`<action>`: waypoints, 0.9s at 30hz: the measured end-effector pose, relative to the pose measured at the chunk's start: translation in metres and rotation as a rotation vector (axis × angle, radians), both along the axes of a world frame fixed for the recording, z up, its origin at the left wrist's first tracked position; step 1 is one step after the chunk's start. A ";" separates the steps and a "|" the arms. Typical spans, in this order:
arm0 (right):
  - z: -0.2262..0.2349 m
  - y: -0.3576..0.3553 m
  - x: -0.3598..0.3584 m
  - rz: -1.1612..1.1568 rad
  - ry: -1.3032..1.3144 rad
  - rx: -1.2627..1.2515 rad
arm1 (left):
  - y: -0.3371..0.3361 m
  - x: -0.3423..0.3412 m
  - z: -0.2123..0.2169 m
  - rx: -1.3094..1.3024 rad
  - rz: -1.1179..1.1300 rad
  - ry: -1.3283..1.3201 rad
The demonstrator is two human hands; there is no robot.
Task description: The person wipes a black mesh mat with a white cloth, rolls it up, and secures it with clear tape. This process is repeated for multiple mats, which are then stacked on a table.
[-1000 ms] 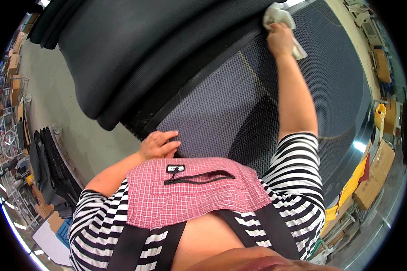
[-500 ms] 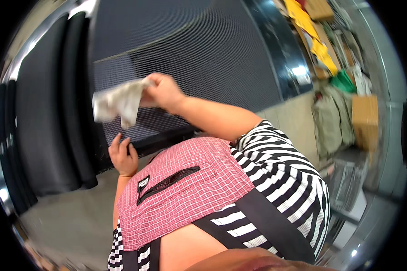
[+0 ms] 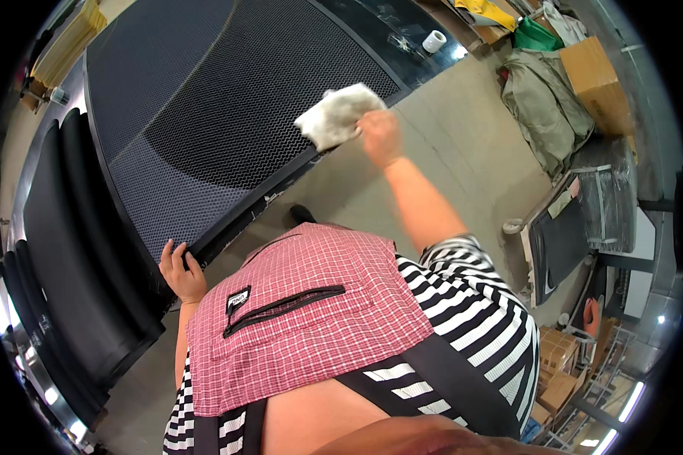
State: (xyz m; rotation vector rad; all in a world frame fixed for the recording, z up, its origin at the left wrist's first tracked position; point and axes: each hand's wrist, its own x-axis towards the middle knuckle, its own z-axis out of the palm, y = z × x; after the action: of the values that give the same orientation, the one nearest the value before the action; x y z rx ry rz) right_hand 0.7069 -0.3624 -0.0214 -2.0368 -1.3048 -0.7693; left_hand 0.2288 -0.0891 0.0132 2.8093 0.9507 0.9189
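Note:
A large black sheet with a fine wavy texture lies spread out in front of me, with a raised dark edge along its near side. My right hand is closed on a crumpled whitish cloth, by the sheet's near right edge. Whether the cloth touches the surface is hard to tell, as it is blurred. At the sheet's near left corner is my left hand, its fingers apart and the fingertips at the edge, with nothing held.
Black padded panels hang along the left side. A white roll stands on a dark glossy surface at the far right. Across the floor on the right are a grey-green cloth bundle, a cardboard box and a plastic-wrapped stack.
My right hand has swept the cloth from the left over to the sheet's right side. My left hand stays by the near left corner, fingers still apart. The whole view has turned.

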 end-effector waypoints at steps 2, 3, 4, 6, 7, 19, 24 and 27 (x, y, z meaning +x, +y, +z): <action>-0.006 -0.018 0.054 -0.015 0.050 -0.100 | 0.000 -0.003 -0.005 0.000 0.002 0.024; -0.008 -0.031 0.084 -0.093 0.015 -0.185 | 0.004 0.003 -0.008 0.005 0.002 0.023; -0.009 -0.045 0.108 -0.169 -0.017 -0.270 | 0.006 0.006 -0.010 -0.006 -0.004 0.018; 0.000 -0.069 0.144 -0.389 0.005 -0.509 | 0.005 0.006 -0.013 -0.029 0.001 0.020; 0.005 -0.080 0.164 -0.511 0.181 -0.521 | 0.003 0.007 -0.013 -0.038 0.005 0.023; -0.009 -0.031 0.182 -0.199 0.393 -0.025 | -0.057 0.158 0.035 -0.213 -0.042 0.004; 0.012 0.034 0.251 0.100 0.493 -0.132 | -0.051 0.266 0.028 -0.304 -0.145 -0.044; 0.010 0.107 0.291 0.194 0.421 -0.091 | -0.045 0.308 0.023 -0.285 -0.143 -0.013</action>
State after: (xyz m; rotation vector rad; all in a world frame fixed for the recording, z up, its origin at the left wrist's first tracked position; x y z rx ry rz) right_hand 0.9983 -0.2552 -0.0117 -1.9658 -1.2785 -0.1804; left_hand 0.5364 -0.1338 0.0362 2.5878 0.7944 0.7202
